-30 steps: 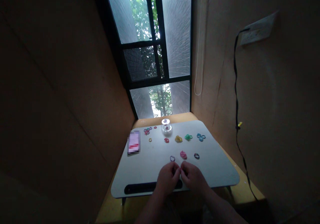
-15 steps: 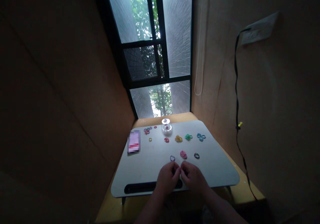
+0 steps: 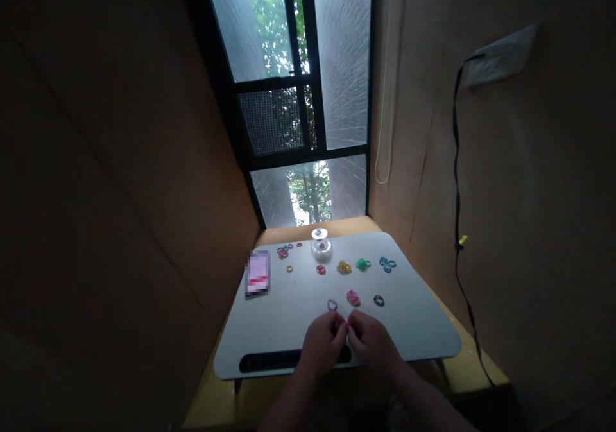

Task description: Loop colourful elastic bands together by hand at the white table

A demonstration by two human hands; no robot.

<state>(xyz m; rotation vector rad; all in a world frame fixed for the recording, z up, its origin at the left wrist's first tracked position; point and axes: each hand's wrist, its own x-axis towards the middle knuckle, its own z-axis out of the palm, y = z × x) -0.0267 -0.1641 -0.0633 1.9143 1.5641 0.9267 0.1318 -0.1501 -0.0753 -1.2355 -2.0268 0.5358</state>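
I am recording both hands at the near edge of the white bench (image 3: 274, 323), the left hand (image 3: 321, 339) and the right hand (image 3: 374, 339) curling inward with fingertips meeting between them. The state of either grip is escaping me: the fingers are hiding what lies inside, so I cannot tell whether they are clenched or grasping something small. The nearest loose item is the pale purple band (image 3: 332, 305), and it is lying flat just beyond the left hand's knuckles — slightly to the left of the point where the fingertips are meeting. That is placing it nearer the left hand than the right. Its outline is reading as a rounded loop, with no long axis I am able to establish. The pink bands (image 3: 353, 298) are sitting in a small heap just beyond the right hand's fingers, to the right of the purple one and apart from it. Farther right, a dark band (image 3: 379, 301) is lying alone. Behind these, red bands (image 3: 321, 269), yellow bands (image 3: 343, 267), green bands (image 3: 362, 264) and blue bands (image 3: 387, 264) are forming a row of separate groups, left to right, with a clear container (image 3: 321, 248) standing beyond the red group.
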